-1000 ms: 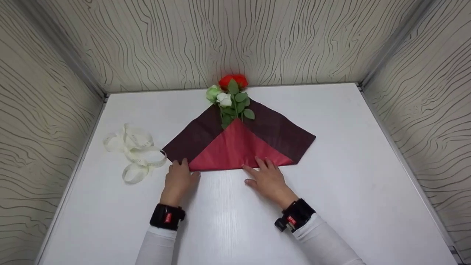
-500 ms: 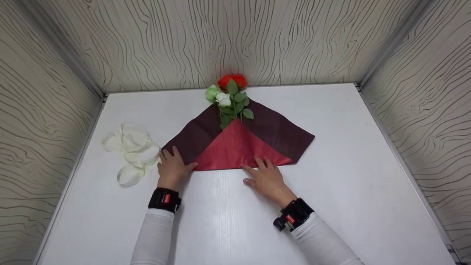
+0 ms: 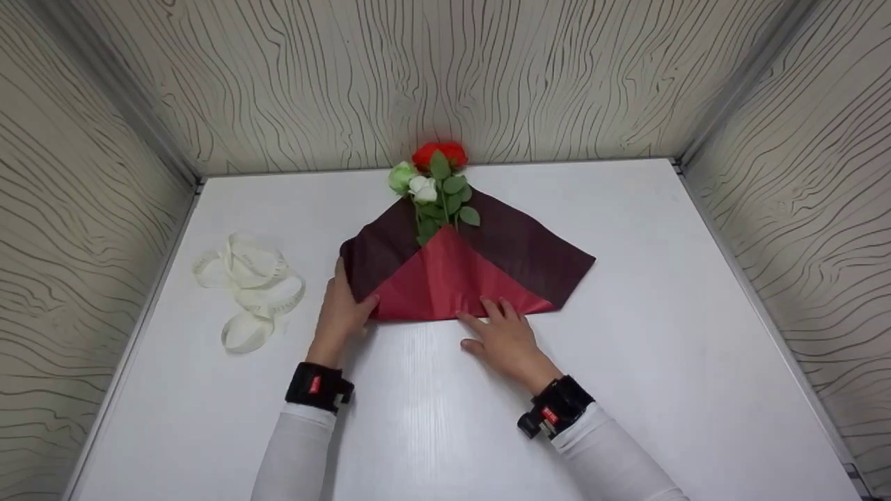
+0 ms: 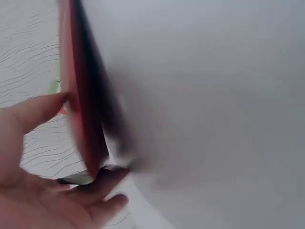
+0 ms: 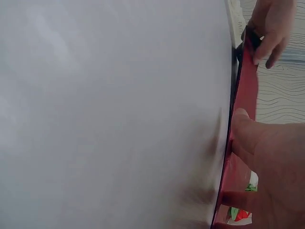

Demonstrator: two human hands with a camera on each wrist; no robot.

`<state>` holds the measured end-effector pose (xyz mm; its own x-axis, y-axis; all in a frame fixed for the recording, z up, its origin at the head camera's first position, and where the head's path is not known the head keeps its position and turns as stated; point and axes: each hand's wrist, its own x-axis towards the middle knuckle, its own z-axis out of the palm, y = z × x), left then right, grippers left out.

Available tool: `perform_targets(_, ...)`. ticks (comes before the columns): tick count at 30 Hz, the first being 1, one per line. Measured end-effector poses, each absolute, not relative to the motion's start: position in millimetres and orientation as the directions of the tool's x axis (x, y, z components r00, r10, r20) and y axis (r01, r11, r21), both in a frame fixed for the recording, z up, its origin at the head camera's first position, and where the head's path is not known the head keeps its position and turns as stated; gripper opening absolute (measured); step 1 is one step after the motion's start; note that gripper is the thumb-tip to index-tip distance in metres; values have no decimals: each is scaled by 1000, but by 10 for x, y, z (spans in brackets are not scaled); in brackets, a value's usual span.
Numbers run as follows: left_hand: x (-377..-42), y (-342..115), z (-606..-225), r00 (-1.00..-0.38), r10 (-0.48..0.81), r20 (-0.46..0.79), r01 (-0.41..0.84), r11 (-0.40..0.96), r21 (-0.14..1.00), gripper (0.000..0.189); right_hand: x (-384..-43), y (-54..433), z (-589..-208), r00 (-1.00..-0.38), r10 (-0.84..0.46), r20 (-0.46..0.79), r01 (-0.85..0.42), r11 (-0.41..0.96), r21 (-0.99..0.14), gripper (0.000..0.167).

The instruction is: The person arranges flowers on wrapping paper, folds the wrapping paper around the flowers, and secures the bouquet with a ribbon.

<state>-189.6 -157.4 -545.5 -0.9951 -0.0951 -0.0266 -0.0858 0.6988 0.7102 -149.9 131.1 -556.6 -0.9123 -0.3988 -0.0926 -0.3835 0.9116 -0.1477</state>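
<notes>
A sheet of wrapping paper (image 3: pixel 525 247), dark maroon with a red folded-up front flap (image 3: pixel 435 282), lies around a small bunch of flowers. Its blooms are a red flower (image 3: pixel 445 154), a white rose (image 3: pixel 422 188) and a pale green rose (image 3: pixel 401 177), above green leaves. With my left hand (image 3: pixel 339 316) I hold the paper's left corner, thumb on the red side and fingers behind; that corner curls up off the table. My right hand (image 3: pixel 507 344) rests its outstretched fingers on the red flap near the bottom fold. The stems' lower ends are hidden under the flap.
A loosely looped cream ribbon (image 3: pixel 257 306) with faint print lies on the white table (image 3: pixel 661 362), left of the paper. Wood-grain patterned panels (image 3: pixel 313 83) stand at the back and both sides.
My left hand slid left onto the paper's left corner, then took hold of it and raised it inward. The ribbon shifted slightly. My right hand stayed in place.
</notes>
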Motion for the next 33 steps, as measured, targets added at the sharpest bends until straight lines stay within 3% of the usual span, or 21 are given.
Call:
perform_targets(4, -1886, -1496, -5378, -977, -214, 14, -80, 425, 901, 95, -1499, 1317, -5557, -910, -405, -92, -388, 908, -156, 52)
perform_targets(9, -1820, -1364, -5241, -940, -330, 86, 15, 212, 977, 108, -1514, 1341, -5572, -905, -413, -103, -397, 906, -145, 52)
perform_targets(13, -1731, -1222, -5098, -945, -313, 96, 91, 29, 995, 111, -1518, 1362, -5589, -904, -415, -99, -397, 903, -161, 54)
perform_targets(17, -1687, -1083, -5061, -975, -203, 89, 102, -50, 994, 95, -1516, 1378, -5593, -910, -405, -85, -384, 903, -193, 59)
perform_targets(21, -1699, -961, -5212, -993, -30, 111, 111, -1, 994, 76, -1515, 1386, -5594, -914, -394, -98, -374, 911, -176, 65)
perform_targets(25, -1685, -850, -5363, -980, 159, 119, 151, 211, 966, 69, -1509, 1399, -5590, -913, -396, -96, -377, 911, -170, 66)
perform_targets(29, -1656, -764, -5430, -941, 329, 80, 243, 492, 836, 76, -1515, 1426, -5594, -909, -410, -73, -394, 903, -170, 64)
perform_targets(33, -1619, -719, -5492, -902, 431, -10, 306, 656, 690, 77, -1522, 1467, -5598, -899, -433, -61, -416, 890, -185, 63)
